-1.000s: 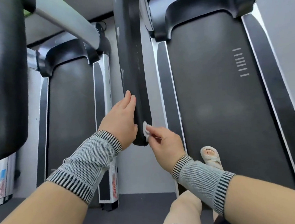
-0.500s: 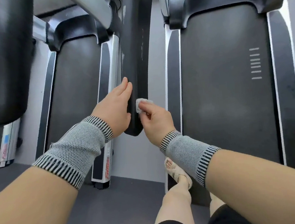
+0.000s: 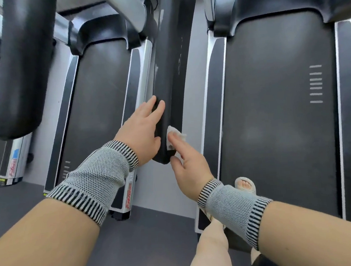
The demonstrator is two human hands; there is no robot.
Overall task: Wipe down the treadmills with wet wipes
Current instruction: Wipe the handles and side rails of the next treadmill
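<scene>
Fingers (image 3: pixel 176 140) of right hand (image 3: pixel 191 167) straight, pressing wet wipe (image 3: pixel 173 134) flat against lower end of black handrail (image 3: pixel 172 74). Rail's long axis runs up and away from fingers. Left hand (image 3: pixel 142 133) open, steadying rail's far side. Right nearer wipe; treadmill belt (image 3: pixel 273 104) beyond.
</scene>
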